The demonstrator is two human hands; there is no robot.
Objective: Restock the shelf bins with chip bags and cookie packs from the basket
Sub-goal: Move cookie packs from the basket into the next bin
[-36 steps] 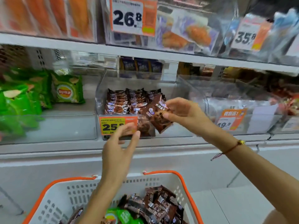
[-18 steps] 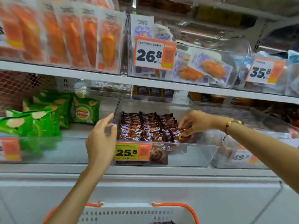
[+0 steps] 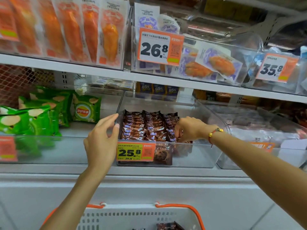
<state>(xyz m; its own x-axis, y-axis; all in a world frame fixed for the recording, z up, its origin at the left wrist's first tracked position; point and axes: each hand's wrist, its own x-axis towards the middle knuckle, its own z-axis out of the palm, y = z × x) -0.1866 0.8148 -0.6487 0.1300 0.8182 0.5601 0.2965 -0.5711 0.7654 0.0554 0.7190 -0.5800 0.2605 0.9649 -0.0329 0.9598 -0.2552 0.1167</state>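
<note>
A: Where are the cookie packs (image 3: 149, 126)?

B: In the clear middle bin (image 3: 196, 156) on the lower shelf, packed in three rows that run front to back. Each pack stands on edge, its long axis going left to right, faces toward the front. One more brown pack (image 3: 163, 155) leans upright against the inside of the front wall, just beside the yellow 25.8 price tag (image 3: 135, 152).

A: And the hands?

B: The left hand (image 3: 101, 140) is at the bin's left front corner, fingers spread wide and lightly bent, fingertips at the side wall's top edge. The right hand (image 3: 191, 128) reaches in over the front rim, fingers curled down among the packs of the right row. It seems to pinch one, but the fingertips are hidden, so I cannot tell which.

A: What else is around?

B: Green chip bags (image 3: 41, 115) lie in the bin to the left, the front ones tipped over. Another clear bin (image 3: 259, 123) sits on the right. The upper shelf (image 3: 99, 70) hangs low over the bins, carrying orange packets (image 3: 74, 29) and a 26.8 tag (image 3: 160, 46). Below, the white basket (image 3: 132, 216) with orange handles holds a brown pack (image 3: 169, 226) at the picture's bottom edge.
</note>
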